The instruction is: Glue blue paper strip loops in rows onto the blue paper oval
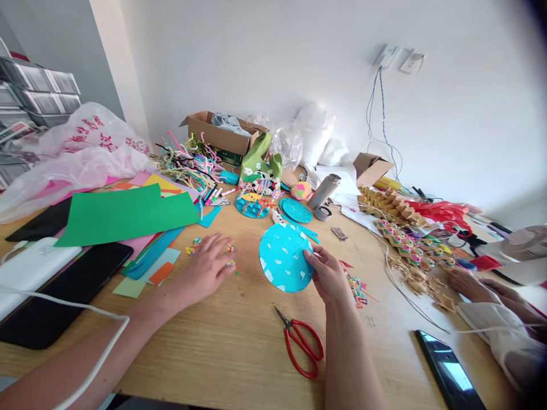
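My right hand (331,273) grips the right edge of a round blue paper disc (284,259) dotted with white scraps, thumb on its face. The disc is tilted toward me above the wooden table. To the left, my left hand (211,265) lies palm down with fingers spread over small colourful pieces (194,245), some of them hidden beneath it. Red-handled scissors (301,341) rest on the table below the disc, their tips pointing up and left. Behind the disc are a decorated blue disc (252,205) and another blue disc (296,210).
Green paper (123,213) covers other coloured sheets at left, beside a black phone-like slab (64,296). A metal flask (325,191) and tape roll (322,213) stand behind. At right lie a phone (448,370) and another person's hands (470,285). A white cable (106,316) crosses my left forearm.
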